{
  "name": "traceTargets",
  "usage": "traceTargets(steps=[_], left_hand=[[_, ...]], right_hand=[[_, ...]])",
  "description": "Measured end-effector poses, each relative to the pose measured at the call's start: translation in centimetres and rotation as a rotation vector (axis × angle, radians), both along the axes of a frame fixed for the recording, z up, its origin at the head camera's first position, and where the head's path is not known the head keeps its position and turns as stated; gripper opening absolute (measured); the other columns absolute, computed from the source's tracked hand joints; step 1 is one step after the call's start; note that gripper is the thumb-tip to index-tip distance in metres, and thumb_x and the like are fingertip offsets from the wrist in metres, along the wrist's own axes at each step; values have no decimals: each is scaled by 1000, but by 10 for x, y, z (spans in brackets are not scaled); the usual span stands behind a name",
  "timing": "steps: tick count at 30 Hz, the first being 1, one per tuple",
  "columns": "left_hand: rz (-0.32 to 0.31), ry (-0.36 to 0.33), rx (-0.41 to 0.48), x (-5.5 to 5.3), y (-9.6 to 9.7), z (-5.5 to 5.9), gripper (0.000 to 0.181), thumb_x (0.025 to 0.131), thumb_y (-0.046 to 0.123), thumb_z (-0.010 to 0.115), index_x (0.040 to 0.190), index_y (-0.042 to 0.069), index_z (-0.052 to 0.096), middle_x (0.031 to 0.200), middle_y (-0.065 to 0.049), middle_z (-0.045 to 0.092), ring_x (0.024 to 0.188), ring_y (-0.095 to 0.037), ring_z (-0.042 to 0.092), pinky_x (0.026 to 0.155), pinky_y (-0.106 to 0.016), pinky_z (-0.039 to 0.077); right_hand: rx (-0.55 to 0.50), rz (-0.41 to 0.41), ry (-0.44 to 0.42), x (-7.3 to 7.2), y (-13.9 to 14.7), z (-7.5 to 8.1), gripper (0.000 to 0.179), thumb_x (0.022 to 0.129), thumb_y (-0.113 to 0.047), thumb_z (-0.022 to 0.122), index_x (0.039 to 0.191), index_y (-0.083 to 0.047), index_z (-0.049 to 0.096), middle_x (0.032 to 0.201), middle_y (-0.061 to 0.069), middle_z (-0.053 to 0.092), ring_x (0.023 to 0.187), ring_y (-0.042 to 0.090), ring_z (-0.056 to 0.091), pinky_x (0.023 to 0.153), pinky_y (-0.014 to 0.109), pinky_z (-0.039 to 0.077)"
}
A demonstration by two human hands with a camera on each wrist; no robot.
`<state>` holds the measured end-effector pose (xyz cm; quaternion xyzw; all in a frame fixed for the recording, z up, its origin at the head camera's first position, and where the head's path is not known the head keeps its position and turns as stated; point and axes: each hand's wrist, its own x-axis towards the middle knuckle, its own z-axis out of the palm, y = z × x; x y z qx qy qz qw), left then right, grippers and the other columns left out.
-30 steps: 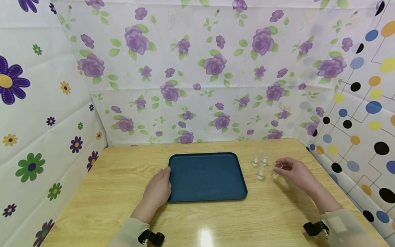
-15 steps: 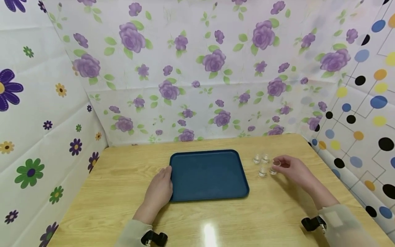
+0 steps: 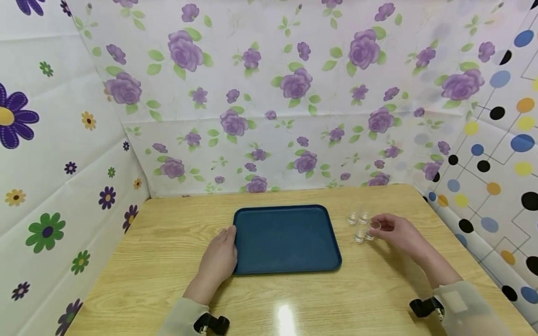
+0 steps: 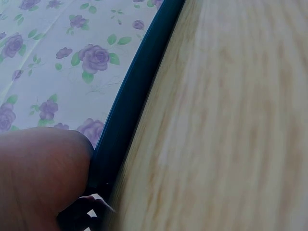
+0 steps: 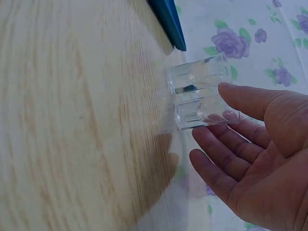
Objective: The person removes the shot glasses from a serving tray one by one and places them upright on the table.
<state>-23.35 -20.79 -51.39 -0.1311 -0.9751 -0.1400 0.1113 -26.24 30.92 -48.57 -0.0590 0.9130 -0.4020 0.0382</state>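
Observation:
My left hand [image 3: 217, 254] rests against the left edge of a dark blue rectangular tray [image 3: 287, 240], fingers lying along its side. The left wrist view has part of that hand [image 4: 45, 173] right at the tray's edge [image 4: 130, 103]. To the tray's right, my right hand [image 3: 399, 233] holds a small clear shot glass [image 3: 370, 236] near its rim, between thumb and fingers. Close beside it stands another clear glass [image 3: 359, 235], with two more, the left one [image 3: 352, 218] and right one [image 3: 364, 217], behind. In the right wrist view the held glass [image 5: 190, 113] is upright beside its neighbour [image 5: 197, 77].
Everything stands on a light wood table [image 3: 269, 298]. A flowered cloth [image 3: 269, 116] hangs behind it, with a daisy-patterned cloth [image 3: 63, 182] on the left and a dotted one [image 3: 483, 163] on the right.
My right hand has moved the held glass leftward over the table, up beside the front glass. The left hand stays at the tray's edge. The head view has shifted slightly.

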Motion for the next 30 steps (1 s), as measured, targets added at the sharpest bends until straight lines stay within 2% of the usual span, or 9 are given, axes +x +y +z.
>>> traceTargets(steps=[6,9,12,16,20,24,26,30], left_hand=[[-5,7,-2,-2,1,-1,51,110,1,58,159,-12,50,158,-28,57,148,-47,53,126,-57,45],[-2,0,-4,-2,0,0,51,110,1,58,159,-12,50,158,-29,57,148,-47,53,126,-57,45],[3,-12,-6,-1,0,0,51,110,1,59,159,-12,49,159,-28,56,149,-47,52,127,-57,44],[10,-31,-5,-1,1,0,52,111,1,58,160,-11,48,160,-28,55,151,-47,49,128,-60,41],[15,-40,-12,1,1,1,52,111,1,57,161,-11,47,161,-28,54,153,-48,47,129,-61,39],[20,-48,-29,2,1,2,52,111,2,58,161,-11,47,161,-28,54,153,-48,46,130,-61,39],[21,-57,-36,3,1,2,52,111,2,58,161,-12,47,162,-29,53,154,-48,45,130,-61,38],[17,-63,-48,5,1,5,53,111,2,58,161,-12,46,162,-29,52,155,-49,44,130,-61,38]], right_hand=[[-10,-3,-1,3,1,4,65,107,-39,76,154,2,59,146,25,65,133,42,63,103,51,63],[-14,2,11,5,-1,8,69,108,-37,75,159,4,53,151,27,61,137,46,60,107,56,61],[-3,21,45,6,-6,11,76,108,-39,75,164,4,46,156,30,57,143,53,53,116,66,52],[48,25,93,10,-16,17,87,106,-44,76,170,1,38,164,28,49,149,59,41,117,77,42],[134,10,166,13,-32,22,90,105,-46,77,171,0,36,169,31,40,152,60,36,113,81,42],[205,17,269,16,-51,25,87,104,-44,80,168,1,42,170,36,34,155,59,32,116,82,39],[235,29,329,16,-61,26,85,103,-43,81,167,1,44,169,35,36,156,58,31,118,82,37],[288,75,437,14,-81,28,79,104,-38,80,164,1,47,165,30,47,159,52,31,129,75,27]])
